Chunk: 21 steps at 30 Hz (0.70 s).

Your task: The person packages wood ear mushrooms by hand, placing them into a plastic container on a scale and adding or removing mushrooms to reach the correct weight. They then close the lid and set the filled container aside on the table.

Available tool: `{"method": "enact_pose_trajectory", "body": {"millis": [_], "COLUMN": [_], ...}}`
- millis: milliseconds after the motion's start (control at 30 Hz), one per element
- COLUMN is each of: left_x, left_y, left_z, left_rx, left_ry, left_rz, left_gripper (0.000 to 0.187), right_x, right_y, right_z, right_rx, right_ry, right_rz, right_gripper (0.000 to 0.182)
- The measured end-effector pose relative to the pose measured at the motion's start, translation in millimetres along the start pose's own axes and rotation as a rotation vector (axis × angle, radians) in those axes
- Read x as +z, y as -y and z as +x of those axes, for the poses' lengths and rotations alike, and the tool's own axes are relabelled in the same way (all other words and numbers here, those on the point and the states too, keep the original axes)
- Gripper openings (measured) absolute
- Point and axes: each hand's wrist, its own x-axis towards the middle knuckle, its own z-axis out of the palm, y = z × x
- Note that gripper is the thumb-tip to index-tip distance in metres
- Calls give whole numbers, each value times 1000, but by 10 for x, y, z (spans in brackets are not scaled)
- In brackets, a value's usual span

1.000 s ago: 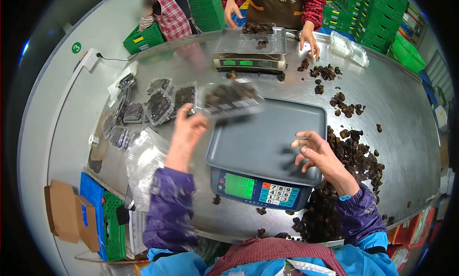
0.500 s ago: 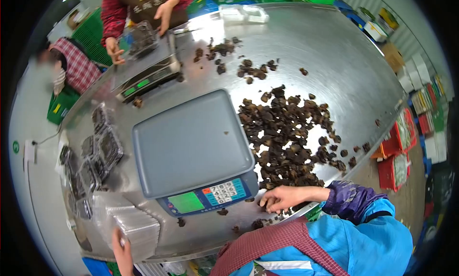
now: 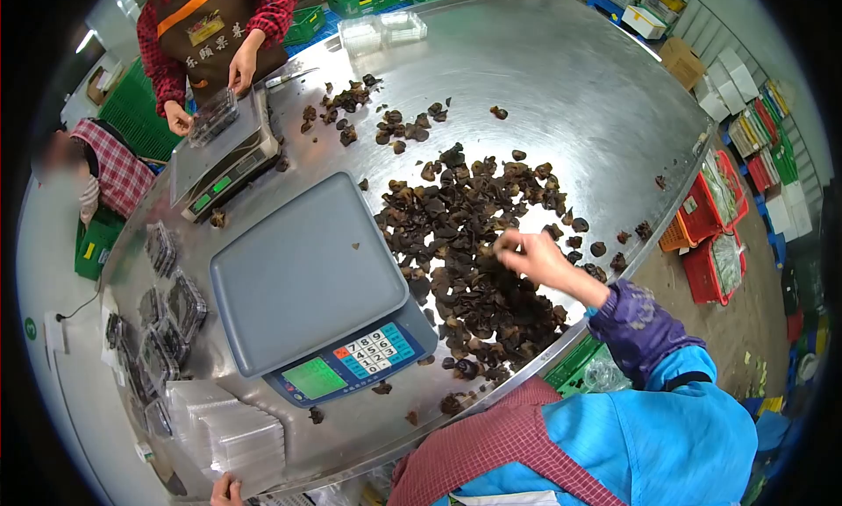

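Note:
My right hand [image 3: 537, 259] is raised over the pile of dark, curled wood ear mushrooms [image 3: 474, 287], its fingers bent together and slightly blurred. What they hold, if anything, cannot be made out. At the bottom left, my left hand [image 3: 226, 490] is partly cut off by the frame. Its closed fingertips meet the lower edge of a stack of clear plastic boxes [image 3: 241, 436]. Between my hands stands a digital scale with a bare grey pan [image 3: 307, 274] carrying one small crumb. Its display [image 3: 314, 379] glows green.
Filled clear boxes [image 3: 171, 317] lie along the table's left edge. Across the steel table [image 3: 561, 76], a co-worker in a brown apron [image 3: 206, 41] holds a clear box [image 3: 215, 118] at a second scale [image 3: 232, 164]. Red crates [image 3: 715, 265] stand on the floor at right.
My right hand has risen from the table's near edge to above the pile. My left hand has moved down to the stack's lower edge. The view has shifted; the co-worker's hands have closed on the box.

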Motion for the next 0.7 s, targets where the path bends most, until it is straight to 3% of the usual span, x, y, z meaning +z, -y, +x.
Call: {"method": "enact_pose_trajectory", "body": {"millis": [67, 167, 233, 267, 367, 400, 467, 533, 633, 700], "left_x": [-20, -17, -1, 44, -210, -174, 5, 223, 550, 622], "left_y": [-16, 96, 40, 5, -488, -575, -723, -1278, -1808, -2061], "left_z": [20, 5, 13, -22, 153, 239, 438, 654, 1033, 1176], "left_rx": [-62, -148, -207, -195, -215, -219, -26, 300, 436, 456], "left_ry": [5, -14, -360, -631, -750, -750, -453, -462, -258, -168], "left_rz": [-18, -165, -182, -311, -73, -69, -295, -95, -148, -172], "left_gripper": [22, 25, 28, 30, 24, 24, 29, 15, 20, 25], "right_x": [-17, 146, 386, 427, 408, 438, 431, 324, 73, -284], "right_y": [-177, -365, -377, -271, 18, 36, 56, 101, -37, -248], "right_z": [272, 538, 476, 342, -144, -292, -496, -622, -616, -602], "right_rx": [-16, 3, -133, -190, -350, -378, -467, -505, -498, -319], "right_ry": [-146, -139, -35, 12, 87, 98, 122, 149, 8, 4], "right_rz": [-129, -293, -347, -303, -372, -331, -319, -244, -74, -161], "right_gripper": [25, 42, 51, 51, 46, 43, 41, 42, 48, 49]}}
